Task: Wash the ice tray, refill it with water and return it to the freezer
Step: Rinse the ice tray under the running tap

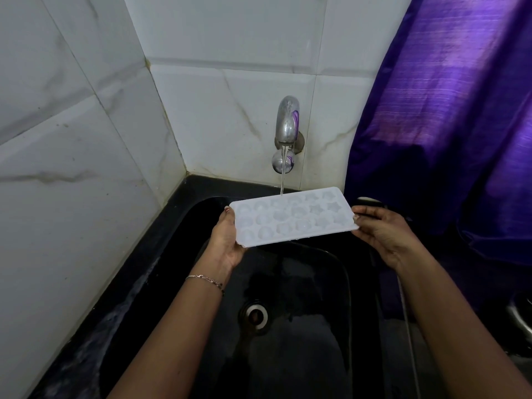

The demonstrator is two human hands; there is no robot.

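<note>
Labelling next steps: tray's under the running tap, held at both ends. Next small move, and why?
Probably ease the ice tray toward the wall. The water stream from the tap lands only on its far edge, so the nearer rows get no direct flow. The left hand and right hand grip the short ends over the sink.

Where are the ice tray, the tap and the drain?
ice tray point(293, 217): head view, middle of its moulded top.
tap point(288, 119): head view, front of the spout.
drain point(256, 315): head view, its centre.
</note>
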